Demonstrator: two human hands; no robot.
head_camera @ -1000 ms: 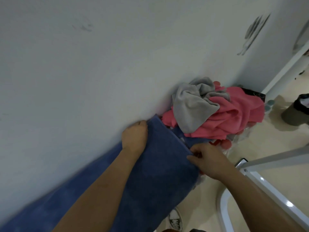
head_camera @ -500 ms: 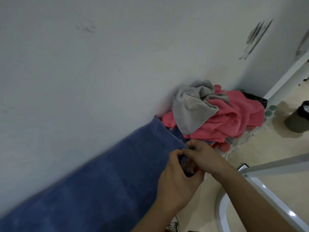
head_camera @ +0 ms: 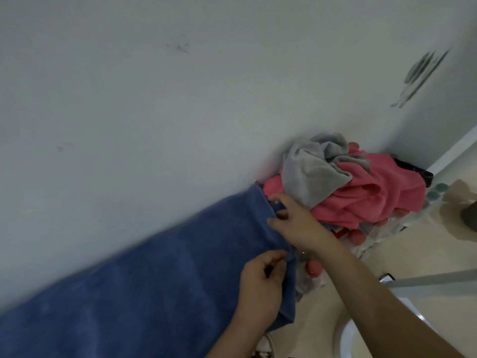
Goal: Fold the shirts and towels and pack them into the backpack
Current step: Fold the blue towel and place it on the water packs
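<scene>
Blue towel (head_camera: 154, 288) lies stretched out long against a white surface (head_camera: 180, 112); desk top or wall, cannot tell. Its short end is toward the heap. Left hand (head_camera: 260, 288) pinches that end's lower part. Right hand (head_camera: 294, 223) grips the same edge higher up, near the corner.

Progress, judged: early. This towel looks at most part folded and is not yet a packable bundle. Grey cloth (head_camera: 309, 171) and pink cloth (head_camera: 361, 197) sit crumpled in a heap over red-capped bottles (head_camera: 356, 236), unfolded. No backpack identifiable in view, so nothing shows as packed. Left to do: finish this fold, fold the heap, pack everything.
</scene>
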